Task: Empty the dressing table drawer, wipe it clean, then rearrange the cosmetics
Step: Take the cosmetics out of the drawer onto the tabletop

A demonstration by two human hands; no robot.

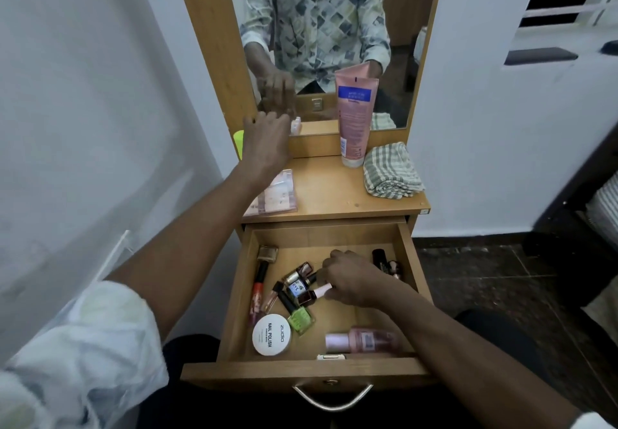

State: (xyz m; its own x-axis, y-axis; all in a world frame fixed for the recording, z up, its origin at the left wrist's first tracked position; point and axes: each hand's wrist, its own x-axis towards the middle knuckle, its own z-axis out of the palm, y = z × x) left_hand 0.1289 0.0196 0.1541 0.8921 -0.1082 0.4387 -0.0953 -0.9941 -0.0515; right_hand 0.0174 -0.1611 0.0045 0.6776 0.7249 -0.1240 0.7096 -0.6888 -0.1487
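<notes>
Pink tube (pixel 354 117), striped cloth (pixel 391 172) on tabletop (pixel 334 191) behind drawer (pixel 301 373)

A bedroom at home.
A wooden dressing table (pixel 334 191) with mirror (pixel 321 44), cosmetics in its drawer (pixel 301 370), stands by white walls (pixel 485 127).

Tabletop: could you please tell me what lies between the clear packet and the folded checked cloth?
Bare tabletop only, in the head view, between the clear packet and the checked cloth; the pink tube stands just behind that stretch.
</notes>
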